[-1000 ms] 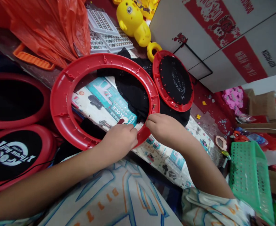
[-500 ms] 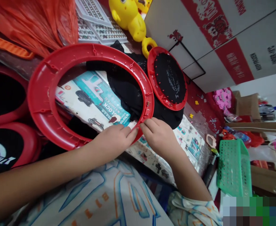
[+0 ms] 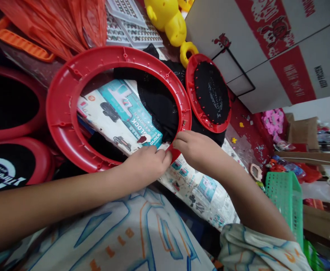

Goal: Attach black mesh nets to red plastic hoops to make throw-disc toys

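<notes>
A large red plastic ring (image 3: 62, 105), ribbed and pegged on its upturned side, lies over a printed box (image 3: 125, 113) and some black mesh fabric (image 3: 161, 101). My left hand (image 3: 148, 163) is closed on the ring's near right edge, fingers curled over the rim. Right beside it, my right hand (image 3: 191, 148) has its fingertips pinched together at the same stretch of rim. Whether a small part sits between those fingertips is hidden. Just beyond, a smaller red ring (image 3: 191, 84) holds a black mesh disc (image 3: 212, 92) stretched on its pegs.
Red-rimmed black discs (image 3: 45, 162) are stacked at the left. Behind the ring lie an orange plastic bag (image 3: 55, 22), trays of small round pieces (image 3: 136, 32) and a yellow toy (image 3: 167, 19). White cartons (image 3: 238, 45) stand at the back right; a green basket (image 3: 285, 199) is at the right.
The whole view has shifted a little, with the ring now further right in it. Both hands stay at the near right rim; my right hand's knuckles and forearm have turned slightly outward.
</notes>
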A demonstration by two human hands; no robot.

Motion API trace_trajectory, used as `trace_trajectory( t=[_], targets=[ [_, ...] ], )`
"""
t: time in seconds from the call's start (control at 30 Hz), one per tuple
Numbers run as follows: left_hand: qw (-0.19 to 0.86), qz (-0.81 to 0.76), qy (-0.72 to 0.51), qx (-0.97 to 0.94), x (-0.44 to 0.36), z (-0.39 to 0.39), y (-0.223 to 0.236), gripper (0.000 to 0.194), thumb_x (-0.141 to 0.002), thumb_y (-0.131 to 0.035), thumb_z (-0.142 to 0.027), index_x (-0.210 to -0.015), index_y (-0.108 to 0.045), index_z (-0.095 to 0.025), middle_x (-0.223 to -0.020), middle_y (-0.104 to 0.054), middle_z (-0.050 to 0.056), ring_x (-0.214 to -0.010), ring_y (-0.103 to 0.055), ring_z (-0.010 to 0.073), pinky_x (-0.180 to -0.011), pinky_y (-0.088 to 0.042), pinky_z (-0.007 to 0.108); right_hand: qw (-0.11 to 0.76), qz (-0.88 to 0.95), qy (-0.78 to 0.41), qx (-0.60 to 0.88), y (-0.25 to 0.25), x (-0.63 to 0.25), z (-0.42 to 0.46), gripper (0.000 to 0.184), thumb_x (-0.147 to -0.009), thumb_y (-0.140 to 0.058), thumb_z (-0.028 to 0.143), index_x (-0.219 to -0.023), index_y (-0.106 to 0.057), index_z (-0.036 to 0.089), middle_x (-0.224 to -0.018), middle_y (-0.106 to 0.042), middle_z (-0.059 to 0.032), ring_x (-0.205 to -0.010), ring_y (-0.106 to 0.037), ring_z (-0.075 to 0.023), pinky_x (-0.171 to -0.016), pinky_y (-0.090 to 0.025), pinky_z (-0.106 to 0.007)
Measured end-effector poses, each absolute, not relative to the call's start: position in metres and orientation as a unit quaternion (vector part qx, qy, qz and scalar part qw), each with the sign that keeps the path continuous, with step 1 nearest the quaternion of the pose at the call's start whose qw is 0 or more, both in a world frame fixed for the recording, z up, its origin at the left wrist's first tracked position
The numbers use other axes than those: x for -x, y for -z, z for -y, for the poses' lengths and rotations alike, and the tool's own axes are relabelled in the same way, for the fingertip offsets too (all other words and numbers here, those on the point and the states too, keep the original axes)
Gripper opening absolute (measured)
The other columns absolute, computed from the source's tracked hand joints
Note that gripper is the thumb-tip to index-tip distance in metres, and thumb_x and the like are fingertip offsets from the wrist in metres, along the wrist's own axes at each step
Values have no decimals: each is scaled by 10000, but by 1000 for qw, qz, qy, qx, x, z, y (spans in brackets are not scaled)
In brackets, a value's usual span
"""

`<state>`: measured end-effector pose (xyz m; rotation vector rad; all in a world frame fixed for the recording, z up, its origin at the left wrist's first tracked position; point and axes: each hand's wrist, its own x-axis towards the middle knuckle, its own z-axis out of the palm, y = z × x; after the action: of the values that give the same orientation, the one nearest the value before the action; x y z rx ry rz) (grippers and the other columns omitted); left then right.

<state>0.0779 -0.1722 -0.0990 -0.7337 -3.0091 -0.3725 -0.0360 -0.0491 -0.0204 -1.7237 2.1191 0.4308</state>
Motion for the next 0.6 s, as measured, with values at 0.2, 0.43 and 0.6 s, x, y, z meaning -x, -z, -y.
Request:
trace_trajectory(
  t=[0.2, 0.43, 0.6],
  targets=[
    [6, 964, 106, 242, -77, 170, 100, 330, -812, -416, 5, -1114, -542, -38, -835, -646, 146, -702, -627, 252, -552, -463, 329, 258, -788, -162, 535, 19, 38, 59, 139, -850, -491, 78, -806, -619, 106, -808, -591, -70, -692, -517, -145, -582, -310, -262],
    [6, 962, 106, 252, -76, 171, 101, 292, -818, -443, -1, -1085, -557, -37, -838, -654, 142, -699, -627, 237, -559, -458, 318, 212, -758, -240, 569, 13, 33, 64, 166, -837, -461, 37, -839, -614, 100, -791, -582, -82, -664, -515, -173, -555, -279, -285],
    [12, 963, 116, 242, -75, 172, 102, 274, -835, -427, -11, -1079, -551, -31, -812, -647, 135, -683, -628, 243, -542, -452, 321, 177, -750, -225, 597, 17, 33, 57, 167, -851, -455, 45, -861, -615, 91, -831, -595, -94, -689, -508, -179, -593, -305, -290]
  ],
)
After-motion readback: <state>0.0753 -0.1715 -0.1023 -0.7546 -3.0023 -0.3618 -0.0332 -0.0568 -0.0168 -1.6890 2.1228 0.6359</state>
